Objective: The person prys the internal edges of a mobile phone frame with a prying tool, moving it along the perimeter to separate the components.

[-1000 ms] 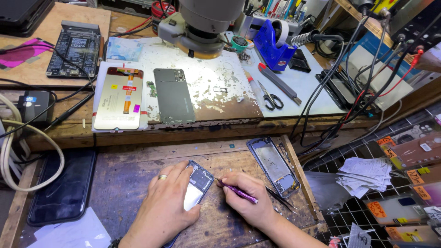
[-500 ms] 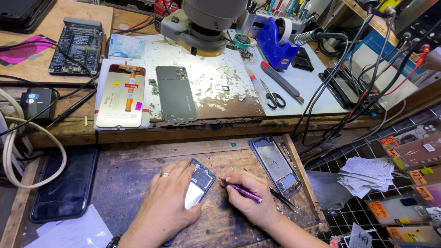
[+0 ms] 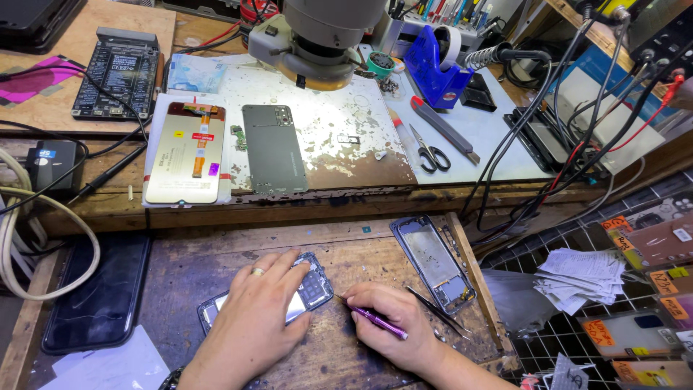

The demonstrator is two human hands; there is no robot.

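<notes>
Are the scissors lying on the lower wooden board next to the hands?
No, the scissors lie on the upper bench, beside the blue tape holder.

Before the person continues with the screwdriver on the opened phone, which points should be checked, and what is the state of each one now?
1. Left hand presses the opened phone flat on the wooden board: ok.
2. Right hand grips the purple screwdriver: ok.
3. Tip sits at the phone's edge: ok; seated in a screw: cannot tell.
4. Tweezers within reach beside the right hand: ok.
5. Empty phone frame lies apart from the work: ok.
</notes>
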